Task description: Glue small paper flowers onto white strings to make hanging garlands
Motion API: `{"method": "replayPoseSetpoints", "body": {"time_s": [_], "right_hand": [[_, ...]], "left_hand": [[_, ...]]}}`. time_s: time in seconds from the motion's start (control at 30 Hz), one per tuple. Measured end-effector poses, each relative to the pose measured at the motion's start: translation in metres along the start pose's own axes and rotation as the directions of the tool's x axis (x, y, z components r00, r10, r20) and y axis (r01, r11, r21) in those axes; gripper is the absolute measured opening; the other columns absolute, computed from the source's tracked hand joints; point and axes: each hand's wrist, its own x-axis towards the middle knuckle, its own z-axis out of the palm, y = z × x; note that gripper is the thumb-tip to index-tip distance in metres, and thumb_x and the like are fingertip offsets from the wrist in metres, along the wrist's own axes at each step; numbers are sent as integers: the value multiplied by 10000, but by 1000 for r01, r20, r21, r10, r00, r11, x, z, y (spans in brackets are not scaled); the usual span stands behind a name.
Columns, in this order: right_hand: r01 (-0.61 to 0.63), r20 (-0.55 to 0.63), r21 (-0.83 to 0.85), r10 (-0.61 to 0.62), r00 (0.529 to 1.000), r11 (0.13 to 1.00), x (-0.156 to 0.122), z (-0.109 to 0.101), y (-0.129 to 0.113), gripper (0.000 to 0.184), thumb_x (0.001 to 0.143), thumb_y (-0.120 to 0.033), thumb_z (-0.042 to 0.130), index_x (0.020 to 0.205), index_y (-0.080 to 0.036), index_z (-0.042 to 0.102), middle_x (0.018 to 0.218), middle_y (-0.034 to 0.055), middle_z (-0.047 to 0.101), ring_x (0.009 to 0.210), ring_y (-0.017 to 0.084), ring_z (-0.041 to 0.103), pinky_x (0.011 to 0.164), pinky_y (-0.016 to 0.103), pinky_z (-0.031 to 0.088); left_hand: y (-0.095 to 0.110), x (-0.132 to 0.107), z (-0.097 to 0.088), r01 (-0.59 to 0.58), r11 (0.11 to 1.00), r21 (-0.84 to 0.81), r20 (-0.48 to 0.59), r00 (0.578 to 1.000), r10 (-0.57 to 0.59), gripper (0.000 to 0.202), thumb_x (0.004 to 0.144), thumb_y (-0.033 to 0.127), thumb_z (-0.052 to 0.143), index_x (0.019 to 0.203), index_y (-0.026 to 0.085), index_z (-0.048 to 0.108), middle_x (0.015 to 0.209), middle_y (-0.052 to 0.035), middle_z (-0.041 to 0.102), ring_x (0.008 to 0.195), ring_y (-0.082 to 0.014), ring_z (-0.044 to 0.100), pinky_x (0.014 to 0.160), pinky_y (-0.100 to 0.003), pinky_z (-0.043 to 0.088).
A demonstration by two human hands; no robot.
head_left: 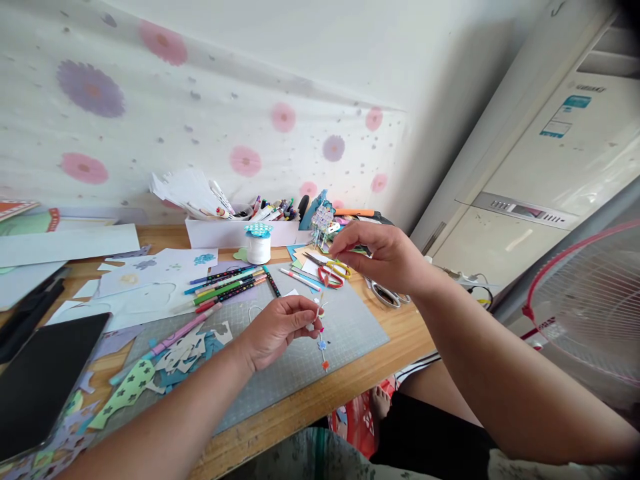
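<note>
Over the grey cutting mat point(350, 337), my left hand point(285, 327) pinches a thin white string between thumb and fingertips. Small coloured flower-shaped pieces hang down from it, among them a blue flower point(322, 345) and an orange flower point(326, 365). My right hand point(383, 257) is raised higher, to the right of the left one. Its thumb and forefinger are brought together; whatever lies between them is too fine to make out. Below and behind it lie red-handled scissors point(330, 275) and yellow-handled scissors point(341, 268).
Behind the mat stands a white spool of thread point(259, 251) with a blue flower on top. Several pens point(225, 290) and paper scraps point(187, 353) lie to the left. A black tablet point(43, 387) is at the near left, grey-handled scissors point(385, 293) and a fan point(590, 300) at the right.
</note>
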Motion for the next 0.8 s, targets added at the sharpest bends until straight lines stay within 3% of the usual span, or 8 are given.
{"method": "replayPoseSetpoints", "body": {"time_s": [0.5,0.8], "right_hand": [[-121,-50,64,124,991,991,-7,1,16,58,823,-140,596,848,-166,642,837,39,655,764,126,596,716,296,499],[-172,-82,68,178,981,983,-12,3,27,63,797,-128,613,833,-172,642,837,35,659,770,132,607,728,303,512]], "left_hand": [[3,-4,3,5,998,59,-11,1000,-5,252,638,322,811,745,128,690,653,-38,684,628,-134,600,615,-267,457],[1,-4,5,-8,993,121,-37,999,12,174,636,257,776,683,134,662,606,-8,651,551,-112,561,585,-271,450]]}}
